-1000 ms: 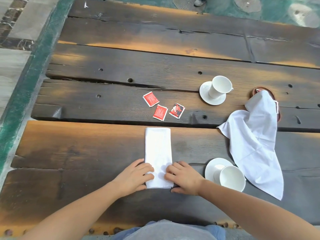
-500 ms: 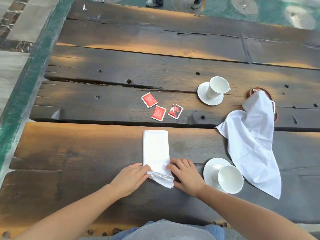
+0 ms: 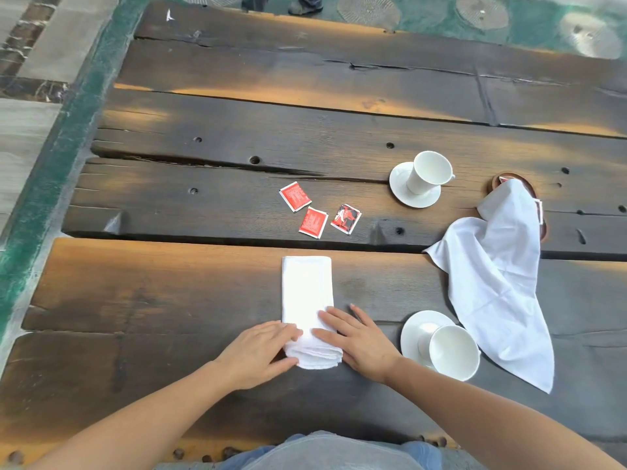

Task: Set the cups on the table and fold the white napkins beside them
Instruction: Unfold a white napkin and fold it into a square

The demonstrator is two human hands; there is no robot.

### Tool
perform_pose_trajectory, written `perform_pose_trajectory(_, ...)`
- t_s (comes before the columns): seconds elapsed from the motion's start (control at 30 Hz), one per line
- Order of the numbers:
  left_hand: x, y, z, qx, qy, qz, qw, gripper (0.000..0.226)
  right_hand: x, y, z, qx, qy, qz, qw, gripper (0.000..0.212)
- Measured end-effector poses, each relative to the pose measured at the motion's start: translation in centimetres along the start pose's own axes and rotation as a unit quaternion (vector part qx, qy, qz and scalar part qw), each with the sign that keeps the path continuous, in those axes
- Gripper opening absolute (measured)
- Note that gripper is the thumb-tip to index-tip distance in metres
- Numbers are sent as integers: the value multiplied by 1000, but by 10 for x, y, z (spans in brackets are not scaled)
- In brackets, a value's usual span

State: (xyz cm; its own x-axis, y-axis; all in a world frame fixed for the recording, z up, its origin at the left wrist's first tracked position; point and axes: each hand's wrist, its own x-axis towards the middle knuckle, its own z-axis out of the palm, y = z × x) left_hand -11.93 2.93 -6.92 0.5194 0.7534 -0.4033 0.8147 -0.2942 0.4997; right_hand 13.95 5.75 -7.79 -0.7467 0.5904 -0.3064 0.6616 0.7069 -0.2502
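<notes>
A white napkin (image 3: 307, 293), folded into a narrow strip, lies on the near plank of the wooden table (image 3: 169, 286). Its near end is rolled up into a small roll. My left hand (image 3: 261, 354) grips the roll from the left and my right hand (image 3: 356, 337) presses on it from the right. A white cup on a saucer (image 3: 444, 344) stands just right of my right hand. A second cup on a saucer (image 3: 424, 178) stands farther back. An unfolded white napkin (image 3: 492, 283) lies crumpled at the right.
Three red sachets (image 3: 315, 212) lie beyond the folded napkin. A brown round dish (image 3: 509, 179) sits partly under the loose napkin. Shoes of a person (image 3: 305, 5) show past the far table edge. Deep gaps run between the planks.
The near end of the folded napkin was lifted and rolled away from me; both hands have moved forward with it.
</notes>
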Motion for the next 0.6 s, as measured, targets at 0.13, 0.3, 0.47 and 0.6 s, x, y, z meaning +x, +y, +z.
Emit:
perform_pose_trajectory(0.13, -1, -7, 4, 44, -22, 36, 998, 86, 2, 0, -1, 45, 0, 3, 999, 55)
perform_pose_trajectory(0.3, 6, -2, 6, 75, 19, 33, 996, 55, 3, 0, -4, 87, 14, 7, 996, 51)
perform_pose_trajectory(0.47, 11, 4, 4, 16, 76, 18, 997, 45, 5, 2, -10, 110, 27, 30, 993, 53)
perform_pose_trajectory(0.6, 16, 8, -11, -52, 138, 24, 989, 32, 13, 9, -17, 144, 72, 58, 985, 35)
